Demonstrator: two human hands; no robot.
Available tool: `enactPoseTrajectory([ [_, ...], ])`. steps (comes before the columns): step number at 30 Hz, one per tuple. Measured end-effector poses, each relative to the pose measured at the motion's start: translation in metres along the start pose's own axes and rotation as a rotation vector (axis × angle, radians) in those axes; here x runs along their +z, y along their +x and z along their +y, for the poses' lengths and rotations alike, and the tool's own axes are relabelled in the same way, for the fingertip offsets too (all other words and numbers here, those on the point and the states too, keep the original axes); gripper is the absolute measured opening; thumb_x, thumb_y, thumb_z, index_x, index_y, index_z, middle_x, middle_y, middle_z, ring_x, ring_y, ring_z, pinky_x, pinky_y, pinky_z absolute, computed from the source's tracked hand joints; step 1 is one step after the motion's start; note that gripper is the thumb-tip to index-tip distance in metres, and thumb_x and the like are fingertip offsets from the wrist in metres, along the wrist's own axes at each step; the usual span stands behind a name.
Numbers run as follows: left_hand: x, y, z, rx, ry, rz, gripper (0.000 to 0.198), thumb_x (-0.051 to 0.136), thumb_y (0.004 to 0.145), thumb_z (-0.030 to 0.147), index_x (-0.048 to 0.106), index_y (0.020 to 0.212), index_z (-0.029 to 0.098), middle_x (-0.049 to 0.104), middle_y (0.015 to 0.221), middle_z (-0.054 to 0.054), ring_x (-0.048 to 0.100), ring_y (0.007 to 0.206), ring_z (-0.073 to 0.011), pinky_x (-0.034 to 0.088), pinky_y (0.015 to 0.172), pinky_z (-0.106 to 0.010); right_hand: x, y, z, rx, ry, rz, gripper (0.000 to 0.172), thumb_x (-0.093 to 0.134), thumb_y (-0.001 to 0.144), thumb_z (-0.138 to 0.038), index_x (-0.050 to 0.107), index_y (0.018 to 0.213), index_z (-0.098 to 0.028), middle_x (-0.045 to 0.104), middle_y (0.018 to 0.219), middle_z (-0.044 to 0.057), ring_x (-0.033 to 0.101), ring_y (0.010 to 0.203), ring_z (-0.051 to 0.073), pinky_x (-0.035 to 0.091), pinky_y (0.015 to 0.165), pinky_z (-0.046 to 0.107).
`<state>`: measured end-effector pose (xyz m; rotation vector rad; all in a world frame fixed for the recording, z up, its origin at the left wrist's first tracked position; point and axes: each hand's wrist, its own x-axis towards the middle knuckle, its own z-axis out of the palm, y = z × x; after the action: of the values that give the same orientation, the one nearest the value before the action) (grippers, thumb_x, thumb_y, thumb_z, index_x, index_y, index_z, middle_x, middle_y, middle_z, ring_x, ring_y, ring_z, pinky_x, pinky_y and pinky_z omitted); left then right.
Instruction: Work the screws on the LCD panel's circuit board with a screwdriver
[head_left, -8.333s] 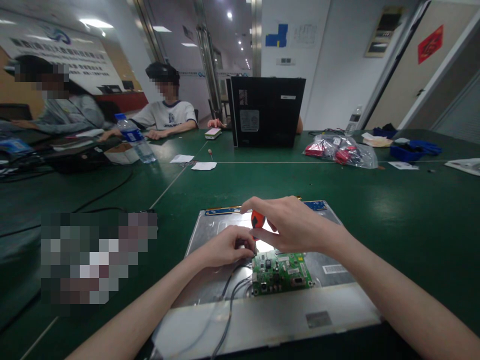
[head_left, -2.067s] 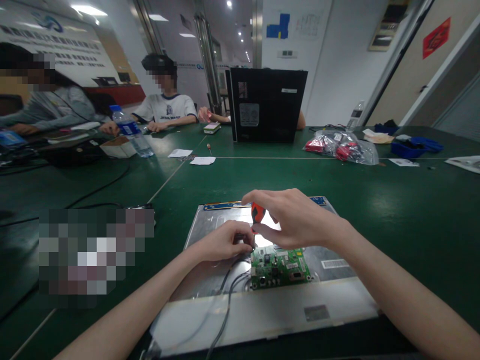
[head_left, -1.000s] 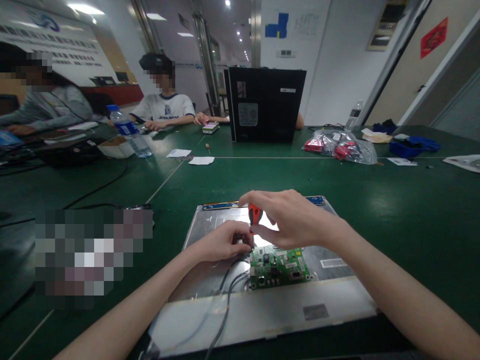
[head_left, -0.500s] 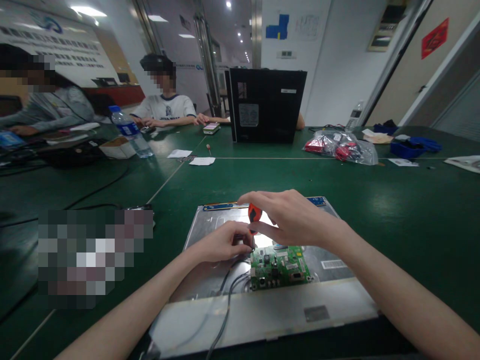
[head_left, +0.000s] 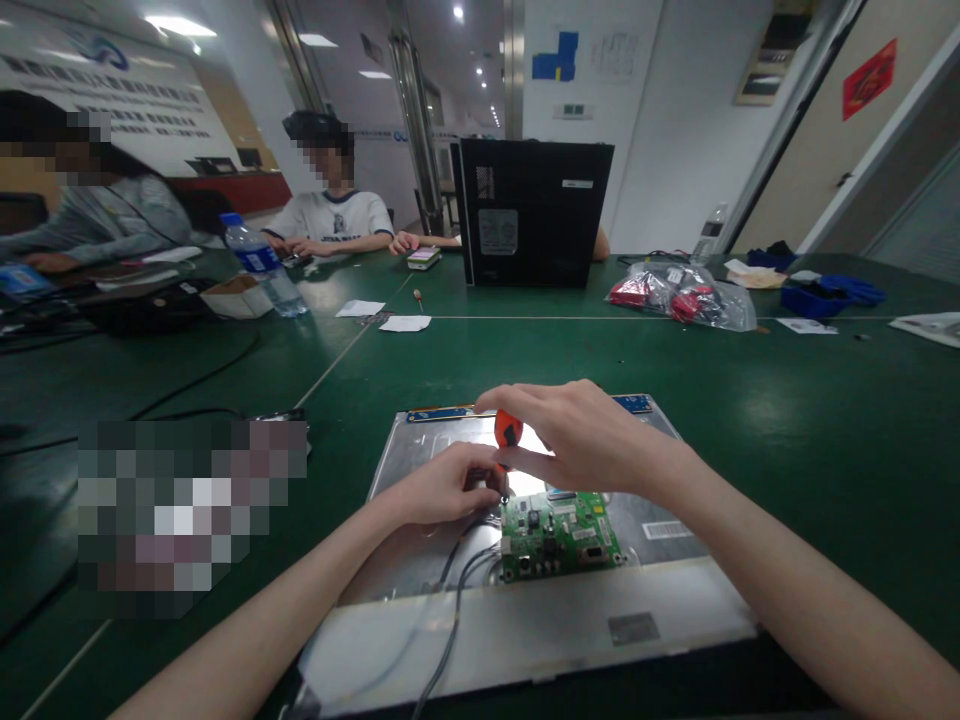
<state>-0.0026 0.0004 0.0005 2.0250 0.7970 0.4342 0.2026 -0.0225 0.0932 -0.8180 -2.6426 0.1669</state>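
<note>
1. Compared with the earlier frames, both hands sit at the same spot; only the right hand's fingers have shifted slightly around the handle, and the camera view has drifted a little.
2. Right hand (head_left: 577,440): grip clamped on the red screwdriver (head_left: 508,432), held upright, tip hidden at the far-left corner of the green circuit board (head_left: 559,535).
3. Left hand (head_left: 442,485): fingertips pinched together at the screwdriver tip; what they hold cannot be told.
4. Circuit board lies on the metal panel (head_left: 420,450) on the green tabletop (head_left: 787,420), near centre.
5. Handling judgement: board is light, stiff and fragile; hold by its edges. Grey cables (head_left: 457,580) are soft.
</note>
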Motion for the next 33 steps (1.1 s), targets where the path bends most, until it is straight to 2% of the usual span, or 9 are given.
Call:
enactPoseTrajectory([
  [8,0.0007,0.0006,-0.0069,0.0,0.062,0.001,0.005,0.061,0.073,0.018,0.063,0.077,0.014,0.062,0.074,-0.001,0.055,0.067,-0.0149,0.044,0.063,-0.026,-0.0038,-0.002,-0.001,-0.019,0.016,-0.001,0.039,0.051,0.087,-0.022,0.044,0.125,-0.014,0.065,0.108,0.007,0.058,0.075,0.013,0.036,0.056,0.024],
  [17,0.0003,0.0,-0.004,-0.021,0.05,0.002,0.005,0.062,0.073,0.017,0.062,0.078,0.015,0.061,0.072,0.0,0.055,0.066,-0.0145,0.044,0.063,-0.025,-0.0003,-0.0001,0.0009,0.0,-0.009,0.002,0.034,0.051,0.092,-0.029,0.046,0.123,-0.017,0.066,0.099,0.004,0.057,0.068,0.011,0.035,0.055,0.024],
  [24,0.001,0.0,-0.006,-0.004,0.061,0.017,0.005,0.063,0.074,0.019,0.062,0.075,0.015,0.061,0.071,0.0,0.055,0.067,-0.0152,0.044,0.063,-0.026,-0.0023,-0.002,0.0008,-0.045,0.046,0.012,0.039,0.052,0.089,-0.024,0.046,0.125,-0.013,0.065,0.101,0.006,0.054,0.067,0.01,0.037,0.055,0.023],
  [27,0.0016,0.0,-0.0082,-0.017,0.046,0.0,0.005,0.063,0.074,0.019,0.062,0.075,0.015,0.061,0.071,0.0,0.054,0.066,-0.0148,0.044,0.063,-0.026,-0.0018,-0.0018,0.0009,-0.04,0.037,0.025,0.036,0.049,0.09,-0.023,0.046,0.124,-0.013,0.065,0.103,0.006,0.054,0.067,0.01,0.036,0.054,0.023],
  [33,0.0014,0.0003,-0.0037,-0.032,0.027,0.013,0.002,0.06,0.073,0.016,0.061,0.075,0.015,0.061,0.073,0.0,0.055,0.067,-0.0145,0.044,0.064,-0.026,-0.0002,0.0,0.004,-0.019,0.002,0.024,0.025,0.052,0.091,-0.031,0.048,0.112,-0.018,0.064,0.09,0.001,0.051,0.064,0.009,0.032,0.054,0.023],
])
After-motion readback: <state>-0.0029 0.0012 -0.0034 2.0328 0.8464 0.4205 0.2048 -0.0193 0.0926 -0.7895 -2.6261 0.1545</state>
